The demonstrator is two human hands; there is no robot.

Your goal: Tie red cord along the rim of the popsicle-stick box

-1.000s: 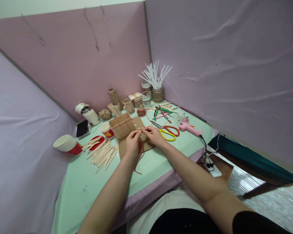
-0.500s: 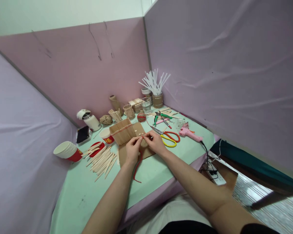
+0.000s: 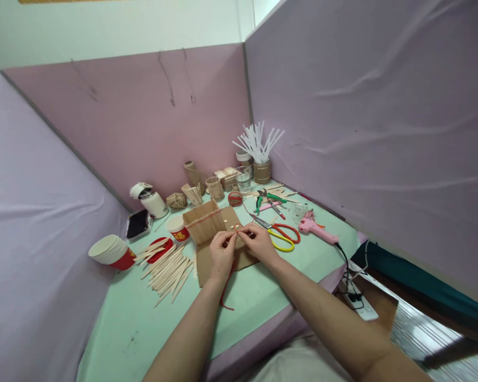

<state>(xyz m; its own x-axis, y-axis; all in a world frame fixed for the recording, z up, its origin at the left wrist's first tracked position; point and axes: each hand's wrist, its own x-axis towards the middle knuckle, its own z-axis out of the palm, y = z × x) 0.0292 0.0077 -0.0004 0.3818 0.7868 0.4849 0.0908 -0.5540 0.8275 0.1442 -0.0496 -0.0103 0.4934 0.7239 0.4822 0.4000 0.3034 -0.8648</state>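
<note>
My left hand [image 3: 222,253] and my right hand [image 3: 259,244] meet fingertip to fingertip, each pinching a red cord [image 3: 225,295]. One end of the cord trails below onto the table near my left wrist. Beneath my hands lies a flat piece of brown cardboard [image 3: 206,266] with a few small pale bits on it. Just beyond my left hand a box of wooden craft sticks [image 3: 204,225] stands on the cardboard, with a red line along its upper edge. Scissors [image 3: 281,233] with red and yellow handles lie beside my right hand.
Loose craft sticks [image 3: 169,273], a red lid [image 3: 160,250] and stacked paper cups [image 3: 112,251] are on the left. A pink glue gun [image 3: 317,229] and green-handled pliers [image 3: 269,198] lie right. A glass of water [image 3: 244,180] and white sticks [image 3: 258,142] stand at the back.
The view has shifted, so everything sits slightly lower and further right. Both hands remain together over the cardboard, fingertips still pinching the cord.
</note>
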